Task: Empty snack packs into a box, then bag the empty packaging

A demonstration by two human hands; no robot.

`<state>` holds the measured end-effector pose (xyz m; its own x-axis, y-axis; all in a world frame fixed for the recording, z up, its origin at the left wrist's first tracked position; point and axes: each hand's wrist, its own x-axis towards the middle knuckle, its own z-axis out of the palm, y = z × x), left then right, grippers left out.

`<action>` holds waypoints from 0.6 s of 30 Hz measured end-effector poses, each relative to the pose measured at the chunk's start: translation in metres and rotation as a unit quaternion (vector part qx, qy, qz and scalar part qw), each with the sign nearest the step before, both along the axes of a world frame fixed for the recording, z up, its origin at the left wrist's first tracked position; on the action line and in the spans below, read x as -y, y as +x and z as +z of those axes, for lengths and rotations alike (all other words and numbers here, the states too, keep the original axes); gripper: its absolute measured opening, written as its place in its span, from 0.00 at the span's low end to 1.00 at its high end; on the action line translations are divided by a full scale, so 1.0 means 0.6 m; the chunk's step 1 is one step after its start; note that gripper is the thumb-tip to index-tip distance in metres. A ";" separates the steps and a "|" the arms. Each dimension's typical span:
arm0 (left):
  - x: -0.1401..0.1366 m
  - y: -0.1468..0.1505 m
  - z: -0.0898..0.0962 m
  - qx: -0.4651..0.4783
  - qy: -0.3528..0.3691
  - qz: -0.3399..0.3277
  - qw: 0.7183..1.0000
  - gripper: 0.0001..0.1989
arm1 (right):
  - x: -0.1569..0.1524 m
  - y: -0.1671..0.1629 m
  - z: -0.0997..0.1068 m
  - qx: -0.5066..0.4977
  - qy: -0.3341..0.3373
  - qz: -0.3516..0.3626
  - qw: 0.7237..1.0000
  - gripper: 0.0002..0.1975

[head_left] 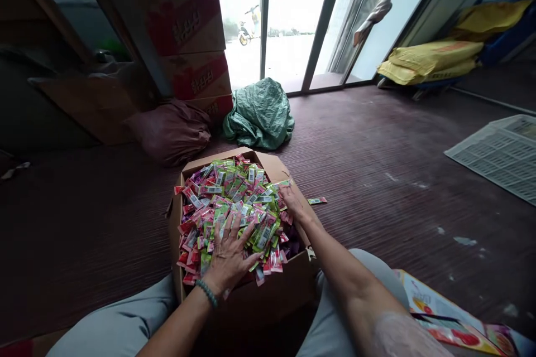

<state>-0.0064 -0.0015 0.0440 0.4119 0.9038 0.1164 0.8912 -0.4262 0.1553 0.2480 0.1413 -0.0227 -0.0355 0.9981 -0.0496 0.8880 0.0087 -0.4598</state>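
Between my knees stands an open cardboard box (276, 167) heaped with small, shiny stick packets (234, 189) in green, pink and red. My left hand (230, 254), with a beaded bracelet (206, 293) on its wrist, lies on the near side of the heap, fingers spread. At the box's right side, my right hand (294, 204) rests against the edge of the pile with its fingers stretched out; its fingertips touch packets. A single packet (317, 201) lies on the floor just right of the box.
Behind the box sit a green woven sack (263, 114) and a reddish sack (171, 131), beside stacked cartons (188, 22). Yellow sacks (431, 58) lie on a trolley at right. A white plastic grate (502, 150) and printed packaging (448, 312) are on the floor.
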 end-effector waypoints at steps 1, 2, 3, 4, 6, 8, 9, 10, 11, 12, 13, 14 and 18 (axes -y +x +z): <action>-0.008 0.004 -0.006 -0.004 -0.020 -0.002 1.000 0.36 | 0.002 -0.008 0.002 -0.005 -0.014 -0.004 1.000 0.30; -0.014 0.005 -0.014 -0.007 -0.040 -0.003 0.999 0.36 | 0.005 -0.018 0.005 -0.014 -0.022 -0.004 1.000 0.29; -0.017 0.001 -0.023 -0.009 -0.058 -0.002 0.998 0.35 | 0.012 -0.030 0.008 -0.023 -0.021 0.006 1.000 0.29; -0.017 -0.006 -0.032 -0.011 -0.071 -0.002 0.997 0.35 | 0.021 -0.043 0.012 -0.024 -0.009 0.022 0.999 0.28; -0.007 -0.025 -0.051 -0.014 -0.084 -0.010 0.996 0.33 | 0.044 -0.068 0.018 -0.011 0.031 0.056 0.998 0.25; 0.009 -0.044 -0.069 -0.012 -0.083 -0.031 0.996 0.33 | 0.068 -0.084 0.020 0.013 0.062 0.059 0.996 0.22; 0.016 -0.051 -0.077 -0.011 -0.081 -0.042 0.996 0.33 | 0.078 -0.087 0.020 0.025 0.067 0.049 0.996 0.20; 0.021 -0.056 -0.085 -0.009 -0.078 -0.052 0.996 0.33 | 0.086 -0.088 0.019 0.038 0.067 0.038 0.996 0.19; 0.022 -0.058 -0.092 -0.008 -0.074 -0.060 0.995 0.34 | 0.091 -0.085 0.018 0.050 0.062 0.030 0.996 0.17; 0.020 -0.059 -0.099 -0.009 -0.070 -0.066 0.995 0.34 | 0.095 -0.081 0.016 0.063 0.057 0.026 0.996 0.16; 0.015 -0.058 -0.105 -0.010 -0.066 -0.070 0.995 0.34 | 0.096 -0.074 0.014 0.074 0.051 0.023 0.996 0.15; 0.007 -0.056 -0.110 -0.012 -0.062 -0.073 0.995 0.33 | 0.097 -0.067 0.012 0.077 0.044 0.019 0.996 0.15; -0.026 -0.046 -0.114 -0.015 -0.054 -0.074 0.996 0.33 | 0.099 -0.032 0.012 0.051 0.010 -0.014 0.999 0.14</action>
<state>-0.0339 0.0140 -0.0245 0.5434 0.8394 0.0077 0.8249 -0.5357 0.1807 0.2286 0.0821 -0.0153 -0.0026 0.9995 -0.0319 0.9304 -0.0093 -0.3664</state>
